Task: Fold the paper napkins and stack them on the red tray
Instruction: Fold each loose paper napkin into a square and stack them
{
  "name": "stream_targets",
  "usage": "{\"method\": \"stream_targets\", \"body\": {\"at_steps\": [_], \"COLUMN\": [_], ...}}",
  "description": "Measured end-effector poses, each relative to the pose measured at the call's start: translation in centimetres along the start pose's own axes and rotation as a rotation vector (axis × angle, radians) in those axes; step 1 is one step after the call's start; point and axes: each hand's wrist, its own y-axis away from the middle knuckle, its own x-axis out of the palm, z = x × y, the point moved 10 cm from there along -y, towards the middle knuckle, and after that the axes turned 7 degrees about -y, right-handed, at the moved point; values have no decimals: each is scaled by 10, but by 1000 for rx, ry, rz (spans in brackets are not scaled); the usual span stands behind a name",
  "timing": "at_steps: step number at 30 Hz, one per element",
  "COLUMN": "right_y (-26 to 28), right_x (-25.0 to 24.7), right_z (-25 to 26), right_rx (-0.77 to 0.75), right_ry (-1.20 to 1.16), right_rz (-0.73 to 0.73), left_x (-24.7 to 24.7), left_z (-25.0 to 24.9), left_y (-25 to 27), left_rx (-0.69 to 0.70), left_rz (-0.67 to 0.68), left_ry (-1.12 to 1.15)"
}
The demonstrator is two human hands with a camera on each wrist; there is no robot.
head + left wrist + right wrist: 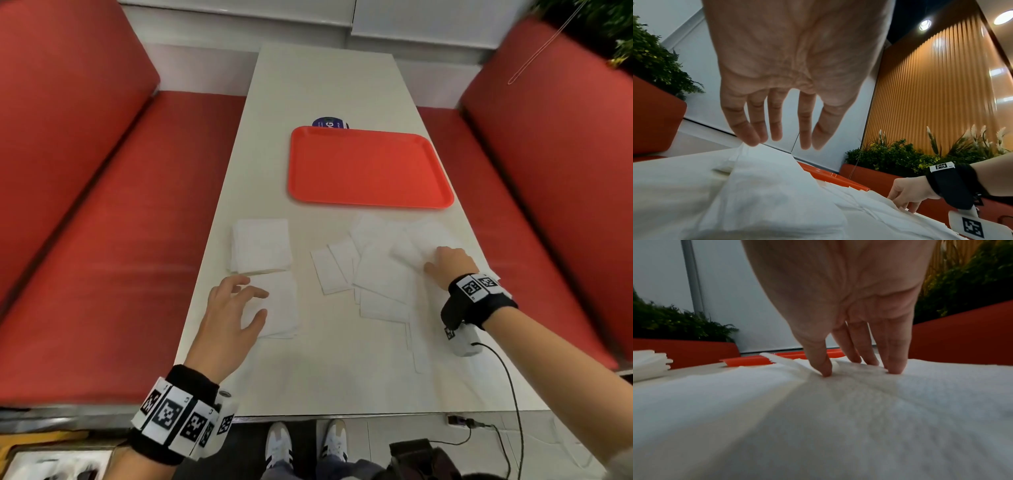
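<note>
An empty red tray (370,168) lies across the middle of the white table (325,85). A squared stack of white napkins (262,245) sits front left of it. Just nearer lies a folded napkin (279,308), and my left hand (253,303) hovers over its left part with fingers spread and straight (781,138). Several loose napkins (376,270) overlap at the right. On the rightmost napkin (838,410) my right hand (431,263) presses thumb and fingertips (894,369) down, and a flap rises beside the thumb.
Red padded benches (102,222) (555,192) flank the table. A blue round label (328,122) shows behind the tray. A black cable (507,377) runs from my right wrist over the near table edge. My shoes and a dark bag (421,459) are on the floor.
</note>
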Motion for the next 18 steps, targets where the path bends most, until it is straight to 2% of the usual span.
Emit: {"method": "stream_targets", "body": {"at_steps": [6,9,13,16,18], "right_y": [0,12,62,122,165], "right_x": [-4,-23,-61,-87,-93], "right_z": [-4,2,54,110,145], "right_rx": [11,-54,-412,-812,-1087], "right_ry": [31,-50,-142,-276,-320], "right_rz": [-104,-183,-381,-507,-513], "left_x": [7,6,13,20,24], "left_z": [-4,-11,-31,-41,-47], "left_y": [6,3,-1,-5,-10], "left_rx": [29,91,197,181,166], "left_rz": [12,31,143,215,234], "left_ry": [31,111,156,239,332]}}
